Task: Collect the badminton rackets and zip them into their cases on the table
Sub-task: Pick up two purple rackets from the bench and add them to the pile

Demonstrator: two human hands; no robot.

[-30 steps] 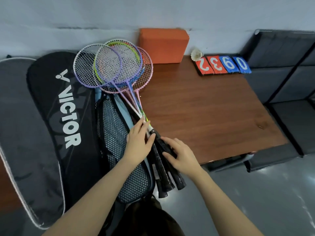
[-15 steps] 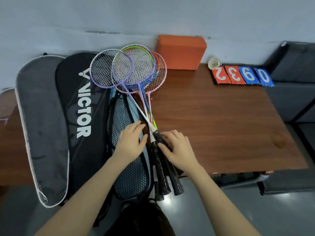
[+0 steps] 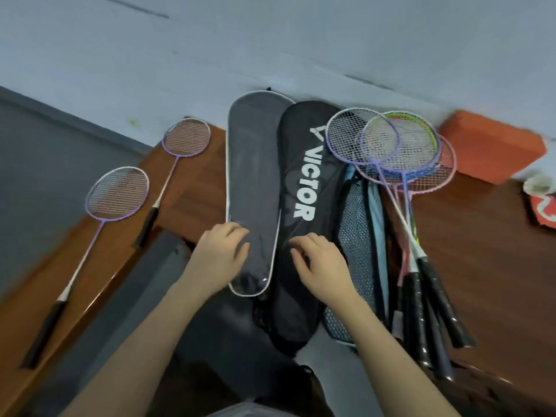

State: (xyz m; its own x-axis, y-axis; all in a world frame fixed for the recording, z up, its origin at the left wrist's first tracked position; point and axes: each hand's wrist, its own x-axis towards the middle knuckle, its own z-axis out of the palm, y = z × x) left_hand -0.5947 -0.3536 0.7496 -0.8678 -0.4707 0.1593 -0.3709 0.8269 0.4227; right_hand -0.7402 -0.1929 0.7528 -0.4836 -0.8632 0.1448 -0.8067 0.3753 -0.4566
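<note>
A grey racket case (image 3: 255, 176) and a black VICTOR case (image 3: 304, 182) lie side by side on the wooden table (image 3: 487, 260), with a mesh-fronted blue case (image 3: 356, 233) to their right. Several coloured rackets (image 3: 403, 145) are stacked right of that, their black handles hanging over the near edge. Two purple rackets (image 3: 117, 194) (image 3: 186, 136) lie apart on a lower wooden surface at the left. My left hand (image 3: 222, 254) rests on the grey case's near end with bent fingers. My right hand (image 3: 322, 263) touches the black case with curled fingertips; I see nothing pinched.
An orange block (image 3: 490, 145) stands against the wall at the back right. A shuttlecock (image 3: 538, 185) and a red score card (image 3: 544, 212) sit at the far right edge. Grey floor shows between the two wooden surfaces.
Both hands left the racket handles and moved left onto the grey and black cases. The view swung left, bringing the two purple rackets into sight.
</note>
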